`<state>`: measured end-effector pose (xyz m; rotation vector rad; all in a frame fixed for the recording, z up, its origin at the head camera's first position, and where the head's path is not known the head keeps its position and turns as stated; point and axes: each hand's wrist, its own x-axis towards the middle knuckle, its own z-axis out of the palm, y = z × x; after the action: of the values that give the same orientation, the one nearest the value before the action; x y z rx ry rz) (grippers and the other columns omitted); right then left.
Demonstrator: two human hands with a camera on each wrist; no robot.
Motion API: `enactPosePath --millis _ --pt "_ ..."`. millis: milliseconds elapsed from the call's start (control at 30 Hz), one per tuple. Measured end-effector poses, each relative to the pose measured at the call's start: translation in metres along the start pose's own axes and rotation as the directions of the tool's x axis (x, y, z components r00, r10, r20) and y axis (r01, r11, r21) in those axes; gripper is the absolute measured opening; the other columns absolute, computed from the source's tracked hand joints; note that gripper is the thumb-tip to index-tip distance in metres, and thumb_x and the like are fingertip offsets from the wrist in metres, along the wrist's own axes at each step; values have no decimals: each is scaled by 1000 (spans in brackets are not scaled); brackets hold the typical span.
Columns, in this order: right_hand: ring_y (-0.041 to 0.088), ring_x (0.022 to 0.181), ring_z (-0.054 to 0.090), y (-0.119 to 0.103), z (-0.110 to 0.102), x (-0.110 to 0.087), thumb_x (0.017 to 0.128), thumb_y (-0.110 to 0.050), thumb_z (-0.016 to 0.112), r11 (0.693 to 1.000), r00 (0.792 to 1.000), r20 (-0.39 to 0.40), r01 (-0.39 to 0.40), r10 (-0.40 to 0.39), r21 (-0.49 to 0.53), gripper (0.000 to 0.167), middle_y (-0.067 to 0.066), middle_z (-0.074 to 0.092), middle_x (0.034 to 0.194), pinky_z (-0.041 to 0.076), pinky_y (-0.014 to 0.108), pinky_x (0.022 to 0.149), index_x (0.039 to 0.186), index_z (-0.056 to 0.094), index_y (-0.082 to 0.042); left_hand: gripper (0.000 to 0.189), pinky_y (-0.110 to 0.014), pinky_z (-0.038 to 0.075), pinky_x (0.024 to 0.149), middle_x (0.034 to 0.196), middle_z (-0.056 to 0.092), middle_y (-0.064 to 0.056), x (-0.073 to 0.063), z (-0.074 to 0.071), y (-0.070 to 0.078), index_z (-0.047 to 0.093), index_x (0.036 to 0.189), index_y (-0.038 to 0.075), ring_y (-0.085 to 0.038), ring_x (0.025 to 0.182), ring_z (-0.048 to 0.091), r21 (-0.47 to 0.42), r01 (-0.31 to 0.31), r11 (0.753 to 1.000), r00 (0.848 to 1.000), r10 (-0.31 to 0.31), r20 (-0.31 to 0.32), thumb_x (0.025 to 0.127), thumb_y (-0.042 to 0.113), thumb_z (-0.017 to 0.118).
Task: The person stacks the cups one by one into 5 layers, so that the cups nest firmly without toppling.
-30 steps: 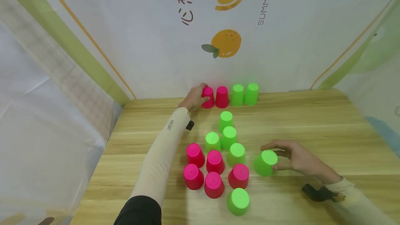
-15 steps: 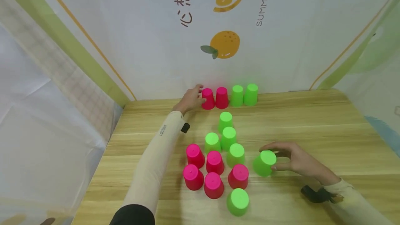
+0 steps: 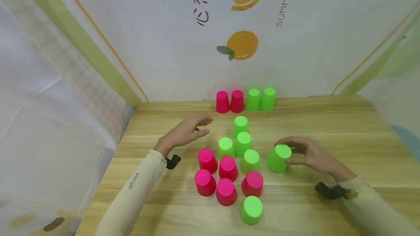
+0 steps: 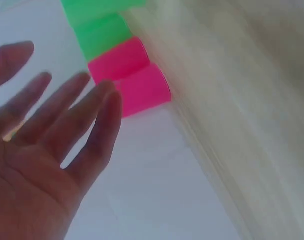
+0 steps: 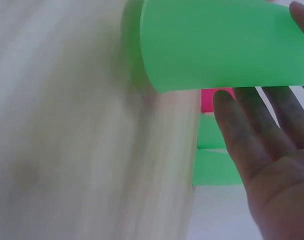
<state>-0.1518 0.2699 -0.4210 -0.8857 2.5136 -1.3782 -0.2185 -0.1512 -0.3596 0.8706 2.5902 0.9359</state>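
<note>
My right hand (image 3: 315, 156) holds an upside-down green cup (image 3: 279, 157), fingers at its far side and thumb at its near side. In the right wrist view this green cup (image 5: 222, 45) fills the top, its rim close to the wood; whether it touches is hard to tell. My left hand (image 3: 185, 130) hovers over the table's left part with fingers spread and nothing in them. Beyond it stands a pink cup (image 3: 222, 102), leftmost of the back row. The left wrist view has the bare palm (image 4: 36, 175) facing the camera and the pink cups (image 4: 141, 90) past the fingertips.
Beside that pink cup stand another pink cup (image 3: 237, 102) and two green cups (image 3: 253, 100), near the printed cloth (image 3: 164, 46). Several upside-down pink cups (image 3: 226, 192) and green cups (image 3: 243, 145) cluster mid-table. One green cup (image 3: 251, 210) is nearest the front of the wooden table (image 3: 328, 126).
My left hand has let go of the leftmost pink cup and drawn back toward me and left. My right hand and its green cup have shifted slightly up in the view.
</note>
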Motion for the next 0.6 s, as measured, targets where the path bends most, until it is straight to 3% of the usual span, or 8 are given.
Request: enactPosePath --millis 267,433,600 --pt "-8 115 60 7 -25 30 87 -12 77 999 999 -11 -47 46 -21 46 0 68 128 51 14 96 131 63 -13 43 -48 53 105 139 62 -14 -39 19 7 56 138 9 -33 130 60 -108 -8 994 994 20 110 97 19 66" --pt "-9 115 58 16 -43 50 89 -16 76 993 996 -1 -91 91 -75 47 9 66 132 50 13 95 133 62 -10 44 -45 54 105 137 64 -13 -46 25 4 58 137 11 -28 128 62 -157 11 988 990 12 144 96 22 68" --pt "-7 115 54 22 -64 64 92 -23 74 974 980 -4 -200 200 -111 53 13 62 137 49 15 92 140 55 -7 43 -43 55 103 132 67 -8 -50 30 -1 60 135 10 -24 122 64 -214 26 977 989 6 145 95 24 70"
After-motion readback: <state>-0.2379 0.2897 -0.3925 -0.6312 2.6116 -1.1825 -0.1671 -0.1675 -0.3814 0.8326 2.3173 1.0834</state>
